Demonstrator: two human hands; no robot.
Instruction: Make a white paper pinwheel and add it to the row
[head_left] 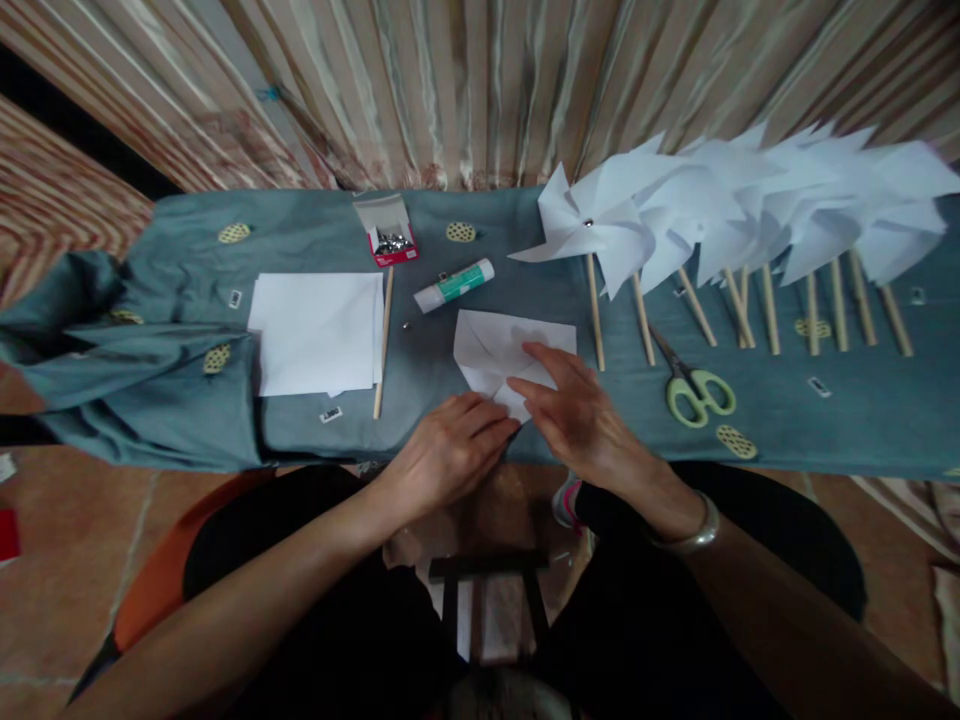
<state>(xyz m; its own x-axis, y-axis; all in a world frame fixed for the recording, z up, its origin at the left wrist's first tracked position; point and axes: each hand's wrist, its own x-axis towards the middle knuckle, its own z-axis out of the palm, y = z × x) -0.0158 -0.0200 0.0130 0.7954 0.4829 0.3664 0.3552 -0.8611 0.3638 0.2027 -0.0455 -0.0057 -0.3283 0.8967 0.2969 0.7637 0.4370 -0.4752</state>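
Covering the long, narrow table, a grey-green cloth (424, 370) with scattered yellow dotted ovals is lying fairly flat across the middle and bunching into thick folds at the left end. Behind it, a striped beige-brown curtain (450, 90) is hanging in pleats, and below, a reddish-brown tiled floor (67, 590) is showing on both sides of the person's dark-clad legs.

Near the back edge, a small red-and-white box (397, 257) is standing with its lid open, holding a heap of shiny metal pieces (391, 242); one loose metal piece (406, 325) is lying on the cloth nearer the person. Just right of the box, a green-and-white glue stick (455, 286) is lying at a slant. Left of these, a stack of white paper (315, 335) is resting with a wooden stick (383, 345) along its right edge.

At the centre front, a creased white sheet (484, 345) is lying under both hands. The left hand (454, 450) is curling its fingers at the near corner; whether they are pinching the paper I cannot tell. The right hand (574, 410) is resting open, fingers apart, on the sheet's right part.

Farther right, green-handled scissors (680, 372) are lying below a row of overlapping white pinwheels (712, 215) on wooden sticks.
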